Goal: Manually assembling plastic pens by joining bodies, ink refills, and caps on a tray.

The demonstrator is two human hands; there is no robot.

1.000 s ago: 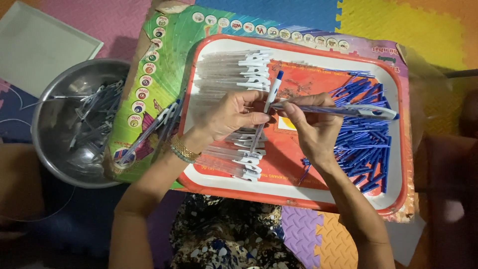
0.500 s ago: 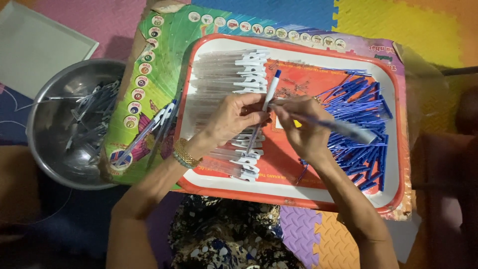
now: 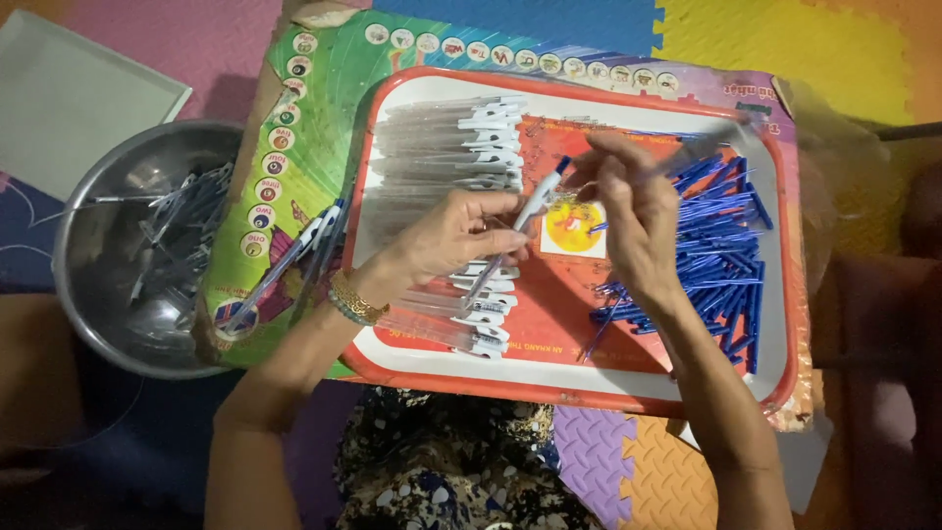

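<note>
head view: the pen barrel (image 3: pixel 510 236) sits over the red tray (image 3: pixel 589 378), pinched in my left hand (image 3: pixel 456 236). my right hand (image 3: pixel 633 211) pinches its blue tip; a slip could scatter the blue caps (image 3: pixel 721 255).

I see a glossy plastic tray (image 3: pixel 589 388) with a red rim, clear smooth plastic pen barrels (image 3: pixel 432 147), matt blue plastic caps (image 3: pixel 721 245), a shiny dented metal bowl (image 3: pixel 93 211), textured foam floor mats (image 3: pixel 628 461), and a glossy printed cardboard sheet (image 3: pixel 314 108).
</note>
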